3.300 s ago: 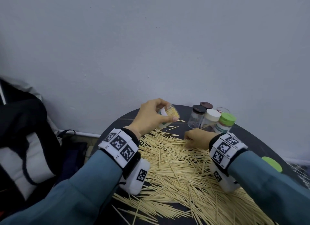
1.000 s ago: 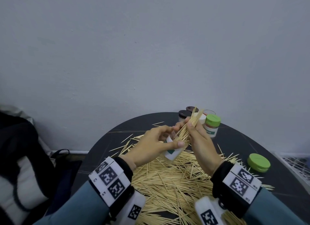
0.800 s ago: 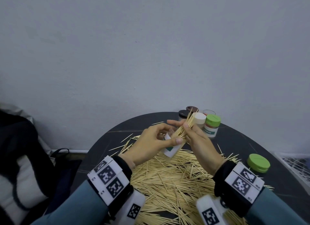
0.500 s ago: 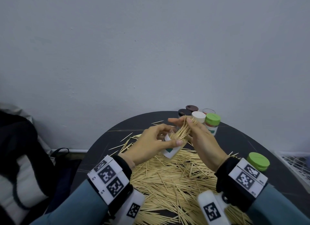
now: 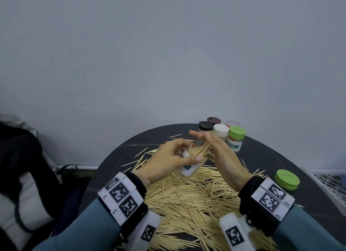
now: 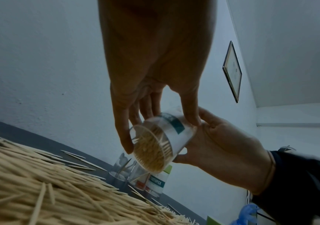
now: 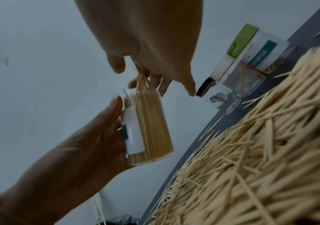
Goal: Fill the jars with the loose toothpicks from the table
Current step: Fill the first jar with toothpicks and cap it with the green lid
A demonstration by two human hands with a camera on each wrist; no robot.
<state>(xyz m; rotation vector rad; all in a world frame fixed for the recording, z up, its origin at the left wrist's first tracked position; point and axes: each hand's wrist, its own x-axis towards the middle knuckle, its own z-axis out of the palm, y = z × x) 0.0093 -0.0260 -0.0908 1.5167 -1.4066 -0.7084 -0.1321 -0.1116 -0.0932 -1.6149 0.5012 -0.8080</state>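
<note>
From the head camera, the left hand (image 5: 168,161) holds a clear jar (image 5: 189,168) tilted above the round dark bench (image 5: 262,157), its fingers (image 5: 196,159) curled round the jar's labelled wall. The jar's mouth points up and to the right, packed with toothpicks. The right hand (image 5: 222,157) sits at that mouth with a small bundle of toothpicks (image 5: 201,150) under it, index and middle fingers stretched forward. A broad heap of loose toothpicks (image 5: 196,200) covers the bench below both hands. At the far edge stand lidded jars (image 5: 221,133), one with a green lid (image 5: 236,131). A separate green lid (image 5: 286,179) lies on the bench to the right.

The left wrist camera looks up along the left hand (image 6: 155,68): thumb and fingers wrap the jar (image 6: 161,141), whose clear base shows it full of toothpick ends. The right hand (image 6: 222,149) touches the jar's far end.

In the right wrist camera, the right hand (image 7: 145,45) pinches the bundle (image 7: 141,80) between thumb and fingertips, its lower ends inside the jar (image 7: 147,126). The left hand (image 7: 78,152) cradles that jar from the side.
</note>
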